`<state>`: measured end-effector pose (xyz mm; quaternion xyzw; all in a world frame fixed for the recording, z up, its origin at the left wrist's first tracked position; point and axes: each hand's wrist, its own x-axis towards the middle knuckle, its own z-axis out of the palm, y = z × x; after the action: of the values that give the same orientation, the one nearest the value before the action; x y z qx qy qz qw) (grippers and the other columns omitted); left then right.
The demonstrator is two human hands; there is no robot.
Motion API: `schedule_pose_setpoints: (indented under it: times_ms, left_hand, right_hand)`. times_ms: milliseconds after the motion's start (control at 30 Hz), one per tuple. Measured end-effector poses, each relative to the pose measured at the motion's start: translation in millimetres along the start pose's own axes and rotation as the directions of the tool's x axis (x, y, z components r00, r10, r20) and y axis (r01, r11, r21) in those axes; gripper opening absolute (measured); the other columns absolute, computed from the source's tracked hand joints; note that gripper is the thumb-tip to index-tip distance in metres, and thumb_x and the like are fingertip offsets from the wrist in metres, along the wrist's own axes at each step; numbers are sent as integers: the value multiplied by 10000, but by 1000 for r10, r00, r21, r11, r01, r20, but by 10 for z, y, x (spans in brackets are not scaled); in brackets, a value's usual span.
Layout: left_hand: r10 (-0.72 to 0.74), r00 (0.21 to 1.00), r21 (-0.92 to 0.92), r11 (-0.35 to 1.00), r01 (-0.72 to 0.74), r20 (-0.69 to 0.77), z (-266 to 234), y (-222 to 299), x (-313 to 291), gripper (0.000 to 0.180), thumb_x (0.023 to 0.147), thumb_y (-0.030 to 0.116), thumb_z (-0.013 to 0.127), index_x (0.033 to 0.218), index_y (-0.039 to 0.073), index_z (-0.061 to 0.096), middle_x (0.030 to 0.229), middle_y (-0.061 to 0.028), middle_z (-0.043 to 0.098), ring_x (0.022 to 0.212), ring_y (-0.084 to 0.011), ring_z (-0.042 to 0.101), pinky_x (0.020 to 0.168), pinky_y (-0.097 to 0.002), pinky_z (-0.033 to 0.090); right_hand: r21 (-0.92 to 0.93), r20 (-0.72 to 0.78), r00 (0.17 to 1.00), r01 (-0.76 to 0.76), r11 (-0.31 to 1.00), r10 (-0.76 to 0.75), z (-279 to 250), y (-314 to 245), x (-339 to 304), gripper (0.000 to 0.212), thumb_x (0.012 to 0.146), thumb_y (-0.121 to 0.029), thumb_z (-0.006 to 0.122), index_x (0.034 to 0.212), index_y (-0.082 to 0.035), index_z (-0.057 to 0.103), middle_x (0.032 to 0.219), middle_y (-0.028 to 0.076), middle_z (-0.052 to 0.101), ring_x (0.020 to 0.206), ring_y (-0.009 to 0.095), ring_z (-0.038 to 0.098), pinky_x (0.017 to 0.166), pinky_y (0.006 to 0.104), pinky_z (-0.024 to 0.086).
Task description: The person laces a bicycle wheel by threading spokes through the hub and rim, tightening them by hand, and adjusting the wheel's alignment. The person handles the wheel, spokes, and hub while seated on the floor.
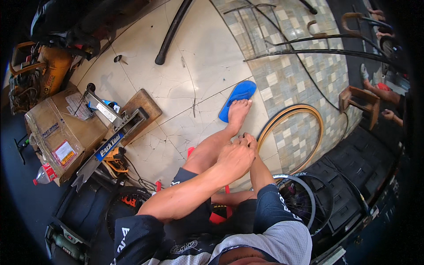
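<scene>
My left hand (235, 157) is closed, its fingers curled in front of my body over my bent leg. Against it my right hand (250, 141) is also closed, so the two hands meet and overlap. Anything between the fingers is hidden or too small to make out. Just beyond the hands, my bare foot (238, 110) rests on a blue flip-flop (247, 89). To the right of my hands a tan-walled bicycle tyre (321, 132) lies on the floor.
Left: a wheel truing stand (110, 145) on a wooden base (148, 106), a cardboard box (39, 119), a plastic bottle (45, 174). Bicycle wheels (312, 201) sit near my right elbow. A wooden stool (360, 102) stands right, near another person's hand (388, 115). A black tube (173, 33) lies ahead.
</scene>
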<state>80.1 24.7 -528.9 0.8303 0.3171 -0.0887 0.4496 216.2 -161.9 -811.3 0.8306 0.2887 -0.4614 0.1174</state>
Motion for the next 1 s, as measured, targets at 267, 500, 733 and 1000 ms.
schedule_pose_setpoints:
  times_ms: [267,500,733,1000]
  left_hand:
    - [166,968,69,981,-182,189,338,468,206,329,949,197,660,1215,5,673,1068,-254,738,1008,-424,740,853,-514,610]
    - [299,911,24,948,-318,284,614,607,318,438,958,331,719,1273,28,679,1202,-267,730,1158,-433,692,982,-526,547]
    - [362,848,86,901,-424,386,1302,307,677,452,952,438,681,1213,76,749,1041,-238,781,1034,-385,751,921,-477,555]
    - [263,850,53,945,-321,456,1037,471,193,407,975,313,717,1162,-46,668,819,-167,736,580,-235,684,466,-367,548]
  right_hand:
    - [2,-350,928,136,991,-127,-390,1111,-1495,386,963,-339,554,918,-16,760,961,283,743,929,487,719,878,571,563]
    - [106,-651,751,-57,993,113,-1442,972,-4236,261,918,-234,618,1007,-10,718,1055,216,703,990,433,710,869,530,572]
    - [344,-836,319,-329,879,447,-1115,1413,-6689,308,924,-177,624,1208,-100,712,1128,155,731,988,409,723,862,528,586]
    - [755,-628,-233,-412,510,743,199,2421,-9234,288,1003,-263,645,1269,-170,703,1102,178,771,1033,412,728,899,533,572]
